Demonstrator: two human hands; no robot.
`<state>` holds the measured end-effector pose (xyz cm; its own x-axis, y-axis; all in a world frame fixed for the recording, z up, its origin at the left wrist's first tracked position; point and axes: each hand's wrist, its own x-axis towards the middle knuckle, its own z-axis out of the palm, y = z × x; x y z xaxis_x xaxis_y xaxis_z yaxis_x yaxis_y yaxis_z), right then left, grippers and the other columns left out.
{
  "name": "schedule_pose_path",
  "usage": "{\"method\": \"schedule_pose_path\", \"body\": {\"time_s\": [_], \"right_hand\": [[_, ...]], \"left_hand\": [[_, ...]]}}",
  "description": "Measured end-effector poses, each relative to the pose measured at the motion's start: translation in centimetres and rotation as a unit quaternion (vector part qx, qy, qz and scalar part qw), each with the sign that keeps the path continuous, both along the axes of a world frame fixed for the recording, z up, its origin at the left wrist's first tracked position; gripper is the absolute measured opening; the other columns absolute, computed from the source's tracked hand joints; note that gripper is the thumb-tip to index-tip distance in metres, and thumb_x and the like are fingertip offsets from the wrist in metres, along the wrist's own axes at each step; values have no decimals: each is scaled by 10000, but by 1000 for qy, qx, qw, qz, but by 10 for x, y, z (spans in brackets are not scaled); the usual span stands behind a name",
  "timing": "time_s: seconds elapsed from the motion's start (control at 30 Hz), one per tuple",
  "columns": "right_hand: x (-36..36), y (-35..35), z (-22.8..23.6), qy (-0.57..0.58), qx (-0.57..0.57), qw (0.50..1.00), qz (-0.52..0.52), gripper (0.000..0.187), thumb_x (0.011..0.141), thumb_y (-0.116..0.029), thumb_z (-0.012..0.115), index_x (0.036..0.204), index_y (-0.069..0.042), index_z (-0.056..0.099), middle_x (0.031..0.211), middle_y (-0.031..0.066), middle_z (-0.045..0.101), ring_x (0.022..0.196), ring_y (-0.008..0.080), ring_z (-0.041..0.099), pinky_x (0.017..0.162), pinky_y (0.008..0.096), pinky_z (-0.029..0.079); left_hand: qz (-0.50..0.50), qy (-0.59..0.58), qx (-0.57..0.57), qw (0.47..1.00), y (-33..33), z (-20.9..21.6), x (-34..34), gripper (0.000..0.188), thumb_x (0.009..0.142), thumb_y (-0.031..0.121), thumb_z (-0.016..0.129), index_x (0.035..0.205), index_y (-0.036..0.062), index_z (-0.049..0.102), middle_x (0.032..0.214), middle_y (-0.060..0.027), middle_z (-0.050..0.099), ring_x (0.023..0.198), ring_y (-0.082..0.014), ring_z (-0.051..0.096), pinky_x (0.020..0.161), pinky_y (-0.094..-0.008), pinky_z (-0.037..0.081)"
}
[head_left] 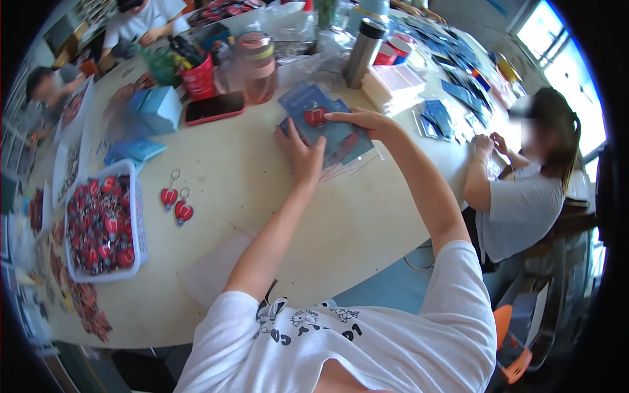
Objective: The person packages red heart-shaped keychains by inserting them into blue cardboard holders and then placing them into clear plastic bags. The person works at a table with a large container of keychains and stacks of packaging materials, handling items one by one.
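Observation:
Over the middle of the table, both my hands grip a bunch of blue-grey flat plastic packets (341, 144). My left hand (304, 152) is closed round their near left edge, its thumb pressed on top. At the upper right edge, my right hand (368, 121) holds the packets, with a fingertip touching a red heart-shaped keychain (315, 117). Whether that keychain lies on or inside the top packet I cannot tell. Two similar heart keychains (183, 211) with metal rings lie on the table to the left of my forearm.
A white basket (139, 223) full of red keychains stands at the left. Beyond my hands are a red-cased phone (215, 108), a red pen cup (198, 80), a steel flask (365, 54) and a stack of pale cards (393, 88). A co-worker (524, 190) sits at the right.

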<state>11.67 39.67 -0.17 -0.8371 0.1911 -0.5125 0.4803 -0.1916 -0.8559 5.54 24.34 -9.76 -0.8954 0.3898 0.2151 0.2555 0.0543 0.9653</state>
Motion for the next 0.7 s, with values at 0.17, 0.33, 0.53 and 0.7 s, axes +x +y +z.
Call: {"method": "schedule_pose_path", "body": {"time_s": [0.17,0.33,0.53,0.7], "right_hand": [[-6,9,-3,-92,-3,996,-5,475,796,-305,766,1087,36,609,970,129,665,737,204,673,614,330,585],[-2,-21,14,-46,5,999,-13,455,791,-220,770,1147,4,598,1018,99,668,790,183,665,647,331,580],[13,-16,-23,47,7,999,-26,493,801,-168,750,1226,-27,545,1105,95,640,927,187,650,745,344,574],[36,-39,-48,127,-39,985,-111,543,823,-152,725,1286,-28,471,1136,88,618,1005,174,627,850,345,553]], "left_hand": [[-2,2,27,1000,-3,-1,2,917,715,200,707,1476,68,212,1509,-304,66,1418,-444,57,1150,-508,122],[-8,19,66,998,-5,-6,1,951,702,192,714,1490,103,189,1505,-310,55,1410,-467,40,1138,-545,105],[-22,110,-12,994,-3,-11,-1,974,692,225,719,1497,124,180,1500,-311,96,1405,-478,57,1125,-573,88],[-27,201,-64,977,-18,8,7,948,686,250,729,1479,108,231,1481,-315,165,1392,-486,113,1113,-587,102]]}}
